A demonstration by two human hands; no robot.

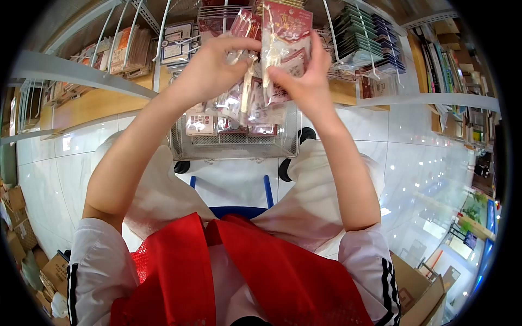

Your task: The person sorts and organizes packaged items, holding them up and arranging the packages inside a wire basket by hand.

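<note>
Both hands are raised at the top centre, above a wire mesh basket (234,151). In my right hand (310,81) is a clear packet with a red top (288,32), its thumb on the front and fingers along the right edge. My left hand (220,68) has its thumb and fingers closed at the edge of other red-topped clear packets (246,24) just left of it. The packets overlap, so which one the left fingers hold is hard to tell. Flat red and white packages (199,124) lie in the basket below.
Wire racks hold orange and white packs (130,49) at left and dark green packs (356,35) at right. A white shelf bar (81,73) crosses on the left. Beneath me is a blue stool (239,211). Cardboard boxes (416,282) stand at lower right.
</note>
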